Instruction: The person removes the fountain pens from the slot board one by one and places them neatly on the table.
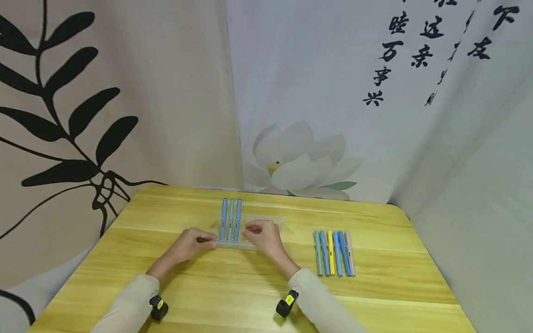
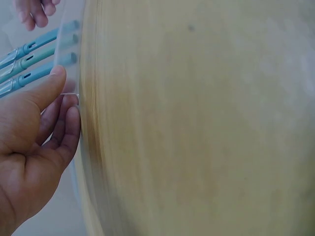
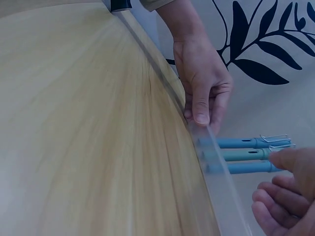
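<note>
Three fountain pens stand side by side in a see-through plastic holder (image 1: 246, 245): a blue pen (image 1: 223, 221), a greenish pen (image 1: 231, 221) and another blue pen (image 1: 238, 221). My left hand (image 1: 192, 246) pinches the holder's left end between thumb and fingers, plain in the left wrist view, where the thumb (image 2: 53, 84) lies along the plastic. To the right of the pens is my right hand (image 1: 265, 237), its fingers loosely bent with nothing held between them. In the right wrist view its thumb (image 3: 285, 158) overlaps the upper part of the pens.
Right of the holder, a row of several pens (image 1: 333, 254) in green, blue, yellow and pale pink lies on the wooden table (image 1: 233, 296). Behind the table hangs a curtain (image 1: 187, 92) with a printed plant, a lotus and writing. Each wrist carries a small black camera (image 1: 158, 308).
</note>
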Tool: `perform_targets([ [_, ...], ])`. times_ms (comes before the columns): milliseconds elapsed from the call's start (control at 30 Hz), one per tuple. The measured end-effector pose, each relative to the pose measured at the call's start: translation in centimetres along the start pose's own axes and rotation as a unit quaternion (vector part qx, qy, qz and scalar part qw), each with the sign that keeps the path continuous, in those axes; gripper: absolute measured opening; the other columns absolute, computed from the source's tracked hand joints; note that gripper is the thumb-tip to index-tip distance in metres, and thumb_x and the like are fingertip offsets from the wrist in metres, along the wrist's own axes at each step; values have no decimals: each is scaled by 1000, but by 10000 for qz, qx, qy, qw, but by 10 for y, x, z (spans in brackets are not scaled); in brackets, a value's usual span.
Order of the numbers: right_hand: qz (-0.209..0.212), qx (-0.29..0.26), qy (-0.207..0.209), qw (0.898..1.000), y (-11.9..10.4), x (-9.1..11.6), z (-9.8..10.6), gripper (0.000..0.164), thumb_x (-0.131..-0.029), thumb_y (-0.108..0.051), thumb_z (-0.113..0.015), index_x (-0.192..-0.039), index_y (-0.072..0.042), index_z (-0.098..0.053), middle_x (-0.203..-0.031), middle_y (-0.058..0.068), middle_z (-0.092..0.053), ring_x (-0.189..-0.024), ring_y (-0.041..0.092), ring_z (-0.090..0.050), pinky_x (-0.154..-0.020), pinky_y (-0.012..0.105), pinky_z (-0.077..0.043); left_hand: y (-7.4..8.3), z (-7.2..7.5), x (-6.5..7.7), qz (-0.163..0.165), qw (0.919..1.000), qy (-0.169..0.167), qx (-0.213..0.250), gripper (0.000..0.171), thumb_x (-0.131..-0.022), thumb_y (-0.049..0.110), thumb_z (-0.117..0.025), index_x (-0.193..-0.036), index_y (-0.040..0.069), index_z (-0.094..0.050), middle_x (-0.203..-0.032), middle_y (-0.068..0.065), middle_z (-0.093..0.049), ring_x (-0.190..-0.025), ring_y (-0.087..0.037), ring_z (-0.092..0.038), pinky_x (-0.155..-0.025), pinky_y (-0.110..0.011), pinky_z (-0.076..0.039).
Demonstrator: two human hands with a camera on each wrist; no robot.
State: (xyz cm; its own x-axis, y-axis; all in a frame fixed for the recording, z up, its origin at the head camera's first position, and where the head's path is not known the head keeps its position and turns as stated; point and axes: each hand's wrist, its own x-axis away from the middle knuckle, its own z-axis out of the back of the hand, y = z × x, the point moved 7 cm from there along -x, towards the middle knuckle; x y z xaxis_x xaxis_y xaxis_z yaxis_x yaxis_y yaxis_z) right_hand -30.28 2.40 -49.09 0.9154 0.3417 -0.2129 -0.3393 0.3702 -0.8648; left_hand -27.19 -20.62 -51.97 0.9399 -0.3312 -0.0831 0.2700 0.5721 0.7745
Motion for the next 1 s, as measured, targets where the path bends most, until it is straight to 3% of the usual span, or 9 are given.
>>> perform_targets([
  [567, -366, 191, 521, 9978, -1, -15, -22, 18, -90, -21, -81, -96, -4, -81, -88, 5, -79, -76, 10, -72, -63, 23, -57, 2, 1, 0, -68, 10000, -60, 36, 29, -98, 18, -71, -120, 0, -74, -121, -16, -73, -104, -27, -72, -83, -33, -60],
  [1000, -552, 177, 547, 9968, -1, -15, -20, 15, -90, -18, -80, -95, -4, -81, -86, 4, -78, -74, 6, -71, -62, 21, -56, 4, -1, -1, -11, 10000, -50, 68, 30, -98, 18, -71, -121, -1, -74, -121, -17, -73, -105, -28, -72, -83, -33, -60],
])
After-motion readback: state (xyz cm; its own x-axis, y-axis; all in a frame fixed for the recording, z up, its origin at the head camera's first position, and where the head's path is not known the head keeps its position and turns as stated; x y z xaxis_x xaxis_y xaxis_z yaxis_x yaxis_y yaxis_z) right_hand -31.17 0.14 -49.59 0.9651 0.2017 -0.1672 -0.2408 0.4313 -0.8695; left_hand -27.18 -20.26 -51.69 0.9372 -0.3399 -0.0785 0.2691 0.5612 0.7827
